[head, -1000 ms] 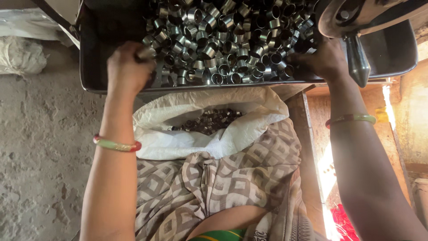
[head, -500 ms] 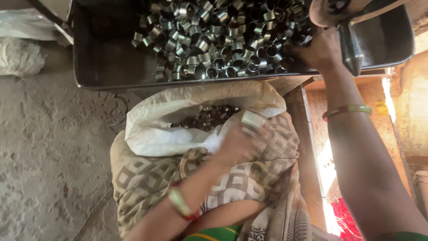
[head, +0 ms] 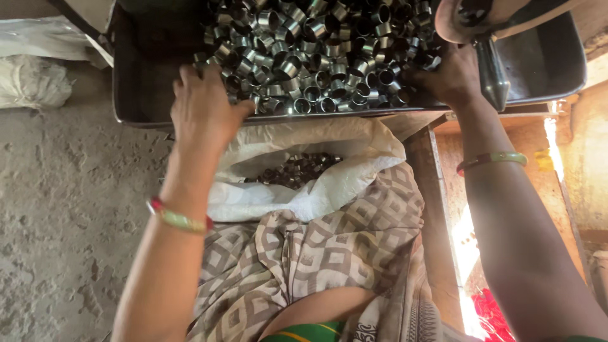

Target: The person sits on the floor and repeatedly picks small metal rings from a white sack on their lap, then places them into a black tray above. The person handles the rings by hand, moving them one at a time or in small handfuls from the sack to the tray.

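Two bare hands reach forward into a dark metal tray [head: 136, 95] that is full of small shiny metal rings [head: 316, 57]. The rings are short cylinders, silver coloured, and they lie in a loose heap that covers the middle and the right part of the tray; the left part of the tray floor is bare.

At the near edge of the heap, the left hand [head: 202, 111] is seen from the back. Its fingers are bent down among the rings and touch them, but its grip is hidden under the hand, so I cannot tell if it holds any ring. On the left wrist sits a bangle [head: 179, 220] in green and red.

At the right edge of the heap, close under a dark metal machine part [head: 491, 73], is the right hand [head: 449, 76]. Its fingers also rest on the rings, and its grip is in shadow, so I cannot tell if it is closed on something. A green bangle [head: 493, 160] is on the right forearm.

Below the tray, on the lap, lies an open white sack [head: 304, 190]. Inside its mouth more of the same rings are visible. Under the sack is a patterned cloth [head: 329, 253], brown and beige. On the left is a grey concrete floor [head: 57, 209].
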